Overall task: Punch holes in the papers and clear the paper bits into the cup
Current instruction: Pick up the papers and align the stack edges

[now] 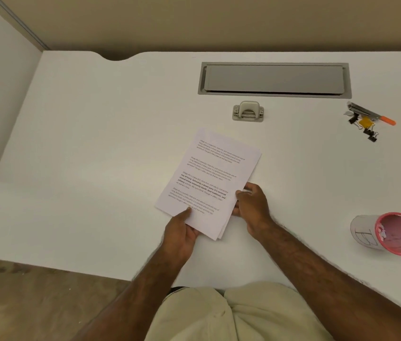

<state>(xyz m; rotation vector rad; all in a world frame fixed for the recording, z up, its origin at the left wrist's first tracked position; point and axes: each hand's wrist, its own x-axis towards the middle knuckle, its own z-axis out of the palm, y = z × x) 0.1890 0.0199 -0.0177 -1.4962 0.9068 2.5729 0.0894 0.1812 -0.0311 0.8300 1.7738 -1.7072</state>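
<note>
Both hands grip printed paper stack [208,183]: left hand [179,232] near corner, right hand [251,205] right edge. Text repeats "Village life"; bold "way of living". Cup [389,233] marked "B".

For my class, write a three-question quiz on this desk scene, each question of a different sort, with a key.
1. True or false: the hole punch sits on the papers.
2. Multiple choice: the paper cup with the pink rim stands A) by the left hand B) on the desk's right side C) beside the punch.
3. Fill in: the right hand grips the stack's ____ edge.

Key
1. False: the punch stands apart, farther back on the desk.
2. B, below the binder clips.
3. Right; the left hand holds the near corner.
</note>
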